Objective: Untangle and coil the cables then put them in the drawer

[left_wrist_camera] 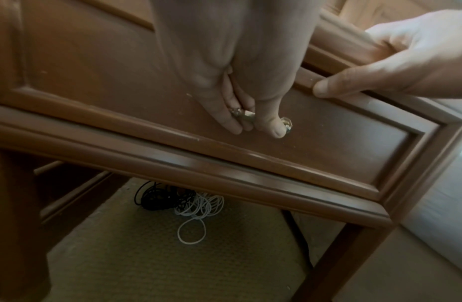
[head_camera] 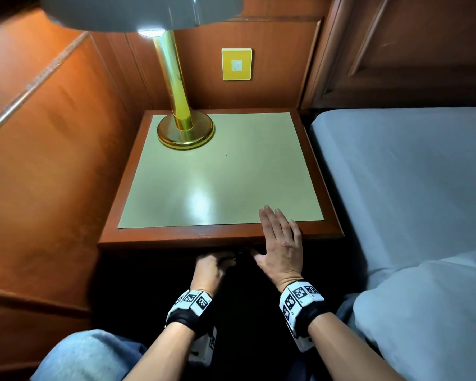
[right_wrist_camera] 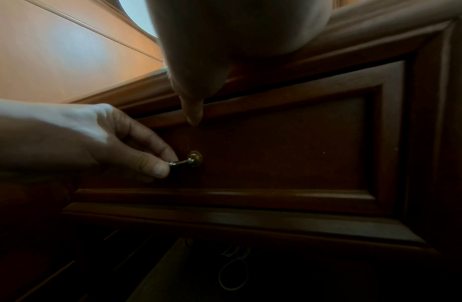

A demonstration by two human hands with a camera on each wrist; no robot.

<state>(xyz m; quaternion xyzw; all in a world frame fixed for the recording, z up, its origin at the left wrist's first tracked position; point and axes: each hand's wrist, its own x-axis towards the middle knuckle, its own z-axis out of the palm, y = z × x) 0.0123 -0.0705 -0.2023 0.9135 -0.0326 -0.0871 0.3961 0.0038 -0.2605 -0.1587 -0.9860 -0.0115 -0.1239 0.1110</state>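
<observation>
The left hand [head_camera: 209,270] sits nearest, low in front of the nightstand [head_camera: 220,237]. Its thumb and fingers [right_wrist_camera: 152,163] are curled and pinch the small brass knob [right_wrist_camera: 192,159] in the middle of the drawer [left_wrist_camera: 328,147]. In the left wrist view the knob's metal shows between the fingertips, with its round base plate against the drawer front just beside the thumb.

The right hand [head_camera: 282,243] lies flat over the front edge of the nightstand top, fingers straight and close together on the pale green surface [head_camera: 217,171]. Its thumb [left_wrist_camera: 336,85] hangs down over the edge and touches the upper rim of the drawer front, to the right of the knob and above it. It holds nothing.

The drawer front sits framed by the wood moulding; from these angles it cannot be told whether it is pulled out at all.

The cables [left_wrist_camera: 183,202] lie farther off, on the carpeted floor [left_wrist_camera: 147,265] under the nightstand, well below both hands and touched by neither. A black bundle and a white bundle are knotted together, and one white loop trails out toward the front.

On the back left of the nightstand top stands a brass lamp [head_camera: 182,116]. Behind it a yellow wall switch [head_camera: 237,64] is set in the wood panelling. A bed [head_camera: 410,188] with grey sheets runs along the right side.
</observation>
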